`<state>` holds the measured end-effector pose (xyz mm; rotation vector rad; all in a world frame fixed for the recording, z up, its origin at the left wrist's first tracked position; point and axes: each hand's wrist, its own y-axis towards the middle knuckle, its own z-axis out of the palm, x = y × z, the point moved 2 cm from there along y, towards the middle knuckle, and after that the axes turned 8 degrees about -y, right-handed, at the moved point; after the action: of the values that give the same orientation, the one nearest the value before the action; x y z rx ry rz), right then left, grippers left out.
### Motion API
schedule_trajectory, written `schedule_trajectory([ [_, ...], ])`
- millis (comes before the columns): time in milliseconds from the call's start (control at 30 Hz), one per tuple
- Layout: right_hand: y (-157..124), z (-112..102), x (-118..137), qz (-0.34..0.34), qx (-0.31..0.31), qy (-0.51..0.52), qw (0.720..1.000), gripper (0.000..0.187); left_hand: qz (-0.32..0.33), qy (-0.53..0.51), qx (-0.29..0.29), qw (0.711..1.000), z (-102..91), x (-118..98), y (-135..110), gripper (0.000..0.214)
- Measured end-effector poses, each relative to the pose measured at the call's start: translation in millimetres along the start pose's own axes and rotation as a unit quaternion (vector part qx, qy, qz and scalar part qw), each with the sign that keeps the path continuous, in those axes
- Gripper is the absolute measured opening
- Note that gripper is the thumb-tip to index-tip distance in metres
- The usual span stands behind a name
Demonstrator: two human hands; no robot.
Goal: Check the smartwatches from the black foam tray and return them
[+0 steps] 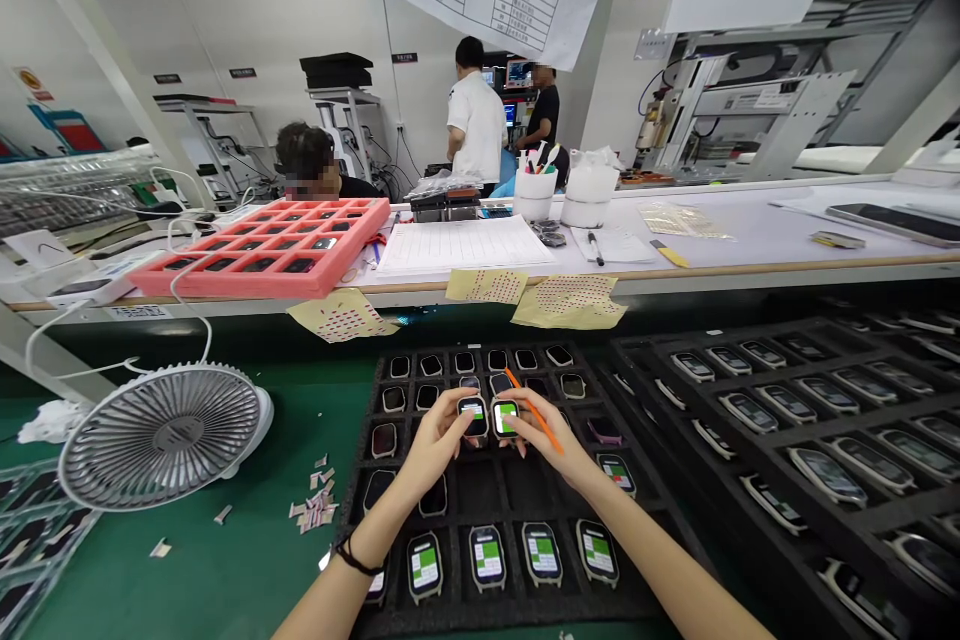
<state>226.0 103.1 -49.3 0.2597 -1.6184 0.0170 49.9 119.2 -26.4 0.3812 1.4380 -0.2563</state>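
My left hand (442, 430) is closed on a smartwatch body (472, 417) without a strap, its lit screen showing green and white. My right hand (541, 432) grips a second smartwatch (505, 418), lit much the same way. An orange stick (545, 426) lies slanted across the right hand, seemingly tucked among its fingers. Both watches are held side by side above a black foam tray (480, 612) with compartments. Along the tray's near row sit several lit watches (487, 558); many in the far rows have dark screens (400, 366). A dark band circles my left wrist.
To the left stand a grey fan (176, 435) and scattered small pieces (316, 502) on the green mat (262, 570). More watch trays (750, 460) lie at right. A raised shelf (720, 265) beyond carries a pink foam tray (300, 275), papers and pen cups. People are in the background.
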Motion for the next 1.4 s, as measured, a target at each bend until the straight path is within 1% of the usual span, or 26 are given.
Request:
schedule_trajectory([
  [267,1.4,-1.3,-5.9,0.037,-0.059,-0.022,0.997,0.025,-0.01,0.006,-0.008,1.0,0.8,-1.2,1.6,0.039],
  [333,1.6,-0.9,-6.0,0.04,-0.065,-0.027,0.997,0.025,-0.011,0.008,-0.01,1.0,0.7,-0.6,1.4,0.038],
  [400,1.4,-0.2,-5.1,0.038,-0.054,-0.032,0.997,0.026,-0.011,0.007,-0.01,1.0,0.5,0.2,1.2,0.038],
  [567,-0.4,1.0,-0.4,0.026,0.008,-0.031,0.999,0.034,-0.007,0.001,-0.005,1.0,0.2,1.6,1.5,0.037],
  [700,-1.1,0.4,2.1,0.007,0.025,-0.034,0.999,0.038,-0.006,0.006,-0.004,1.0,0.7,0.6,1.5,0.036],
  [867,-0.5,-0.6,0.2,0.001,0.014,-0.027,1.0,0.031,-0.007,0.013,-0.006,1.0,0.3,-0.7,1.6,0.036],
  [1200,-2.1,0.7,4.8,-0.004,0.023,0.007,1.0,0.03,-0.008,0.015,-0.005,1.0,-0.2,0.2,1.4,0.039],
  [1267,-1.9,0.9,3.9,0.003,0.012,0.004,1.0,0.03,-0.008,0.013,-0.004,1.0,0.1,0.3,1.3,0.038],
  [1400,-1.3,0.0,1.8,0.021,-0.033,-0.026,0.999,0.029,-0.009,0.013,-0.003,1.0,0.5,-0.1,0.8,0.037],
])
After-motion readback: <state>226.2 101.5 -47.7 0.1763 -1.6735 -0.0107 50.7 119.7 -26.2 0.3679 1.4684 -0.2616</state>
